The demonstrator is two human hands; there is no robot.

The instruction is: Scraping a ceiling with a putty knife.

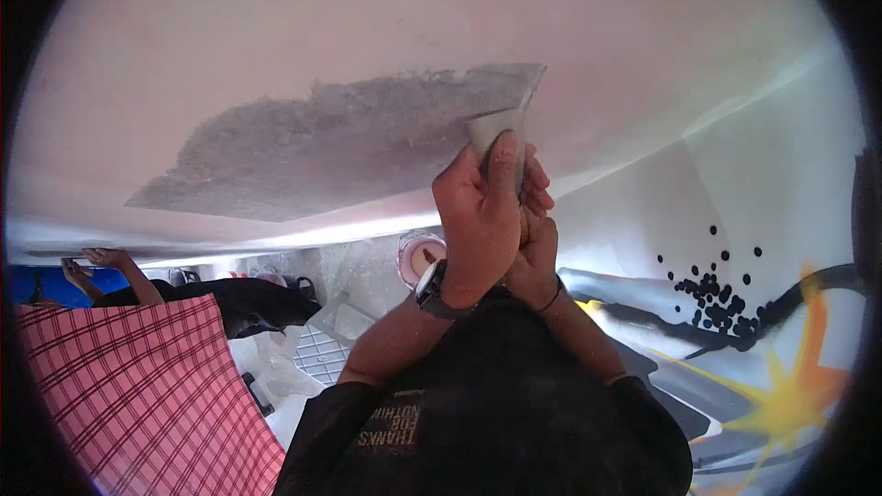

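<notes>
My left hand, with a watch on its wrist, is closed around a pale grey, flat piece, its thumb lying along the front. Fingertips show behind the piece's right side. Just below, my right hand is closed, tight against the left hand; what it grips is hidden. The piece's upper end meets the right end of a grey patch on a large pale, curved surface. That patch has a ragged upper edge and a straighter lower one.
At far left, another person's hands reach up beneath the pale surface. Pink checked cloth fills the lower left. A pink-rimmed bucket and a white grid-topped object stand below. At right is a painted panel with black dots.
</notes>
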